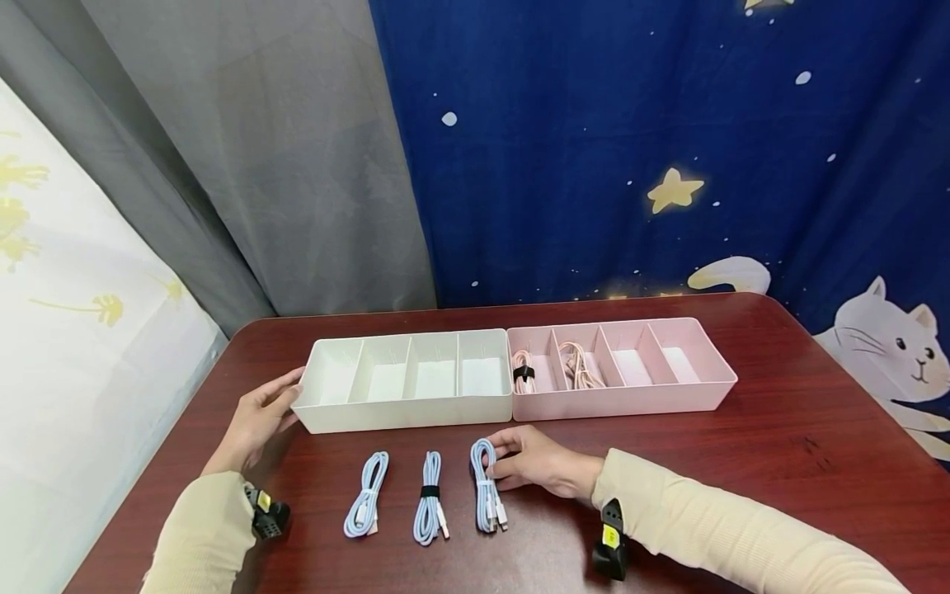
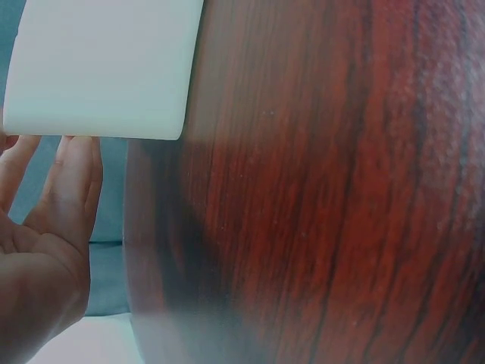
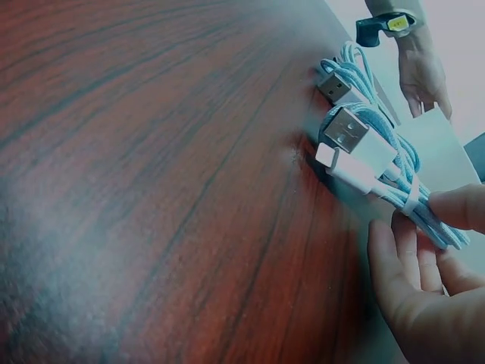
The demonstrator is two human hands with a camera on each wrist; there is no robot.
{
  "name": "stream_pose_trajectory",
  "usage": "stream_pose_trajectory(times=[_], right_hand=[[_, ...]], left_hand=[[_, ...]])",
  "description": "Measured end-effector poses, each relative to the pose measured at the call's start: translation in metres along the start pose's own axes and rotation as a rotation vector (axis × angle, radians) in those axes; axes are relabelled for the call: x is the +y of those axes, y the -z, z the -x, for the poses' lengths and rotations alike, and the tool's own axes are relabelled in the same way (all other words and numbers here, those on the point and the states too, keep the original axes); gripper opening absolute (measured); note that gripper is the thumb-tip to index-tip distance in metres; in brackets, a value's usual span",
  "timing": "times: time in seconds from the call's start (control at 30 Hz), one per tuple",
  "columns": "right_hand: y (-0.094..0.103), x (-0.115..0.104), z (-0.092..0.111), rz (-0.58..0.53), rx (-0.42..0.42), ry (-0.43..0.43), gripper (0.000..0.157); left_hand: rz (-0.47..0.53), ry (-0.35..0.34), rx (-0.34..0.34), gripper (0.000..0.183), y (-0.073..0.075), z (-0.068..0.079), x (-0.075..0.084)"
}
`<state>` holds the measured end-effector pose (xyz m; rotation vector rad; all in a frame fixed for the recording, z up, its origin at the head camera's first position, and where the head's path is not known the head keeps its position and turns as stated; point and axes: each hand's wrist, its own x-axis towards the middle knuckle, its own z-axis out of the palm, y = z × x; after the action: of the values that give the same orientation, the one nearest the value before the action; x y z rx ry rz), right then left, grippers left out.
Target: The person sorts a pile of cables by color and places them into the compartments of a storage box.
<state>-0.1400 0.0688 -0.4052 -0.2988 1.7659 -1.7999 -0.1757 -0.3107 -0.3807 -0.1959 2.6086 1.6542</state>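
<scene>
My right hand (image 1: 540, 464) pinches the top loop of the rightmost light blue charging cable (image 1: 484, 487), thumb on one side and fingers on the other. In the right wrist view a pale tie wraps this coiled cable (image 3: 386, 193), and its metal USB plug and white connector point away from the hand. My left hand (image 1: 256, 419) touches the left end of the white divided box (image 1: 408, 417) with extended fingers. Left of the held cable lie a blue cable with a black strap (image 1: 427, 516) and another blue cable with a pale tie (image 1: 359, 507).
A pink divided box (image 1: 623, 403) stands end to end with the white one. Its leftmost compartment holds a pink cable with a black strap (image 1: 523, 378), the one beside it a loose pink cable (image 1: 580, 367). Curtains (image 1: 579, 165) hang behind the brown table (image 1: 742, 487).
</scene>
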Motion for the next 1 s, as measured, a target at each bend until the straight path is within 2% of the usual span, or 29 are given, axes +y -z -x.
stream_pose_trajectory(times=[0.47, 1.0], right_hand=[[0.002, -0.004, 0.007, -0.085, -0.094, -0.029, 0.035], [0.002, -0.011, 0.017, -0.114, -0.098, -0.04, 0.034]], left_hand=[[0.02, -0.003, 0.007, 0.057, -0.001, 0.001, 0.002], [0.016, 0.004, -0.003, 0.058, 0.0, 0.001, 0.0]])
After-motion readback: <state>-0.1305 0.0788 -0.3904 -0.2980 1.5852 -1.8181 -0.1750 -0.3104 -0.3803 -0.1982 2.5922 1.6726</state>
